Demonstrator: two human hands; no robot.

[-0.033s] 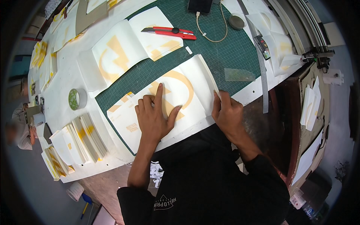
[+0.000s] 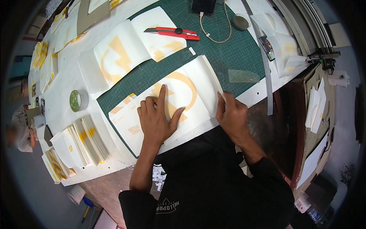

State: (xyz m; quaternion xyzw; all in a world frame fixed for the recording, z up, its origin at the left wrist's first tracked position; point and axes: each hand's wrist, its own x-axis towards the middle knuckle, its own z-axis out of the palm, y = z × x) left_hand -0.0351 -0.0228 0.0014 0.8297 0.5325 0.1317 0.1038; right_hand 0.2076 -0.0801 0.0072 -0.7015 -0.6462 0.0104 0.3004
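A white printed paper sheet (image 2: pixel 202 86) with pale orange shapes lies across the front of the green cutting mat (image 2: pixel 249 53). My left hand (image 2: pixel 154 116) rests on its middle, index finger and thumb stretched out, pressing the paper and holding nothing. At the sheet's right edge, a narrow strip is folded up, and my right hand (image 2: pixel 232 112) pinches that edge between thumb and curled fingers. Behind it lies a second creased printed sheet (image 2: pixel 122 53), with a red utility knife (image 2: pixel 171 33) across its right part.
Left of the mat are a tape roll (image 2: pixel 78 100) and stacked folded printed papers (image 2: pixel 82 139). Beyond the mat's far side lie a phone (image 2: pixel 203 5), its cable (image 2: pixel 225 38) and a round dark object (image 2: pixel 240 22). A metal strip (image 2: pixel 268 86) overhangs the table's right edge. Another person (image 2: pixel 23 129) is far left.
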